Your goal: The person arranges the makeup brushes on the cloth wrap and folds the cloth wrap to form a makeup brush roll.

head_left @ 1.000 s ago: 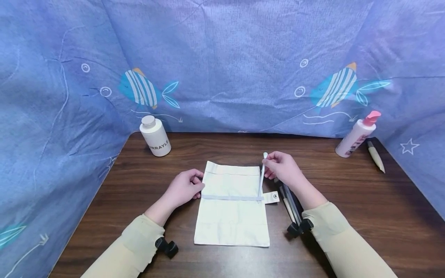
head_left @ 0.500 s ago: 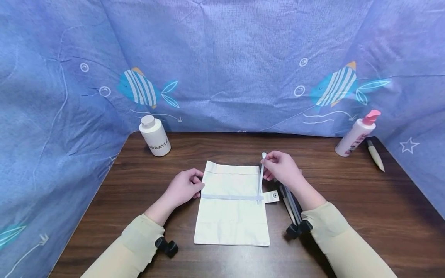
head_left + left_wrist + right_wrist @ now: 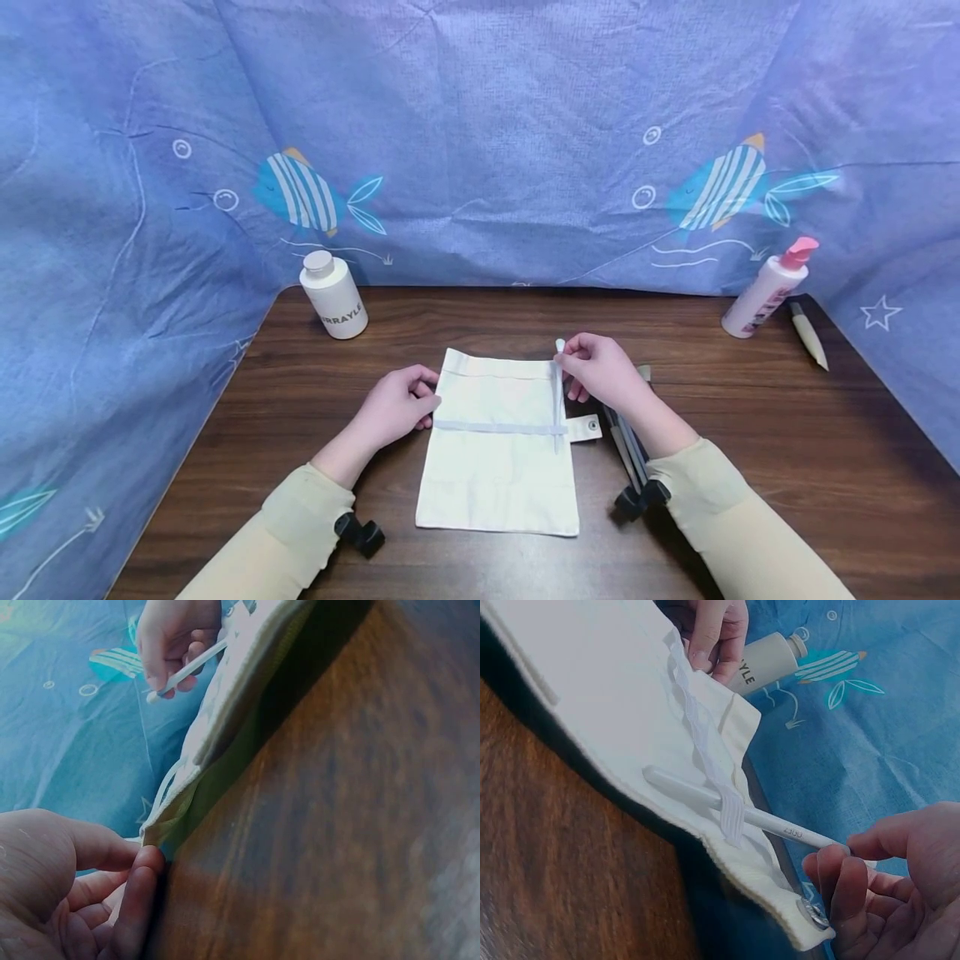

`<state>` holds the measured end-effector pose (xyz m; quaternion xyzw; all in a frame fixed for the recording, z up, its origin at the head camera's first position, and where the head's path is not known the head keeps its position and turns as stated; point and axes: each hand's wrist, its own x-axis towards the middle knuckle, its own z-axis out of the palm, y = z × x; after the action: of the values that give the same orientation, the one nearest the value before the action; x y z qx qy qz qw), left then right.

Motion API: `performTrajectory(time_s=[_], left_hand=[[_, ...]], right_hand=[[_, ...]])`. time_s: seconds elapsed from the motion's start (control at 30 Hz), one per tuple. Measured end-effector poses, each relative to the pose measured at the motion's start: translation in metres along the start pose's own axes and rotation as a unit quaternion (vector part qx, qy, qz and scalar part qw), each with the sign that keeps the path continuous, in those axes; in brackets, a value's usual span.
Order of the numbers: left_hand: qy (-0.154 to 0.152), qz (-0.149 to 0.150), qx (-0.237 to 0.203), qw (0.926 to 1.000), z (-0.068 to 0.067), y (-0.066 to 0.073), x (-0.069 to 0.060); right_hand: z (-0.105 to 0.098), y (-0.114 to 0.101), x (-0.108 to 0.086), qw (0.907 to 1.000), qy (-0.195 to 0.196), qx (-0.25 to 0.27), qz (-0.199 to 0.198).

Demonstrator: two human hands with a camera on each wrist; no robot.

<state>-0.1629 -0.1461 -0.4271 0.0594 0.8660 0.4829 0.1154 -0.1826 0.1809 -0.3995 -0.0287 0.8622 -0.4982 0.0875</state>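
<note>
A cream cloth roll-up case (image 3: 495, 483) lies unfolded on the table, crossed by a pale elastic band (image 3: 495, 428). My left hand (image 3: 401, 406) pinches its left edge between thumb and fingers, as the left wrist view shows. My right hand (image 3: 600, 367) pinches the far end of a slim white stick (image 3: 784, 828) with small lettering. The stick passes under the band near the case's right side. Its rounded near end (image 3: 656, 775) shows beyond the band; its other end is partly hidden by my fingers. Beside the right hand, a snap tab (image 3: 585, 427) sticks out.
Several slim brush-like tools (image 3: 628, 446) lie right of the case, partly under my right forearm. A white bottle (image 3: 335, 298) stands at the back left, a pink-topped pump bottle (image 3: 765, 292) at the back right. Beside it lies a cream-coloured pointed object (image 3: 810, 336).
My right hand has moved slightly left and nearer, sliding the white stick further through under the elastic band. The left hand has stayed at the case's edge.
</note>
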Motion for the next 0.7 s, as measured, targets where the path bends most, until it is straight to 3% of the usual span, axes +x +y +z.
performTrajectory(time_s=[0.7], left_hand=[[0.000,0.007,0.006,1.0000,-0.0001,0.0002,0.0012]], right_hand=[[0.0091,0.0008,-0.0014,0.9986,-0.047,-0.005,0.023]])
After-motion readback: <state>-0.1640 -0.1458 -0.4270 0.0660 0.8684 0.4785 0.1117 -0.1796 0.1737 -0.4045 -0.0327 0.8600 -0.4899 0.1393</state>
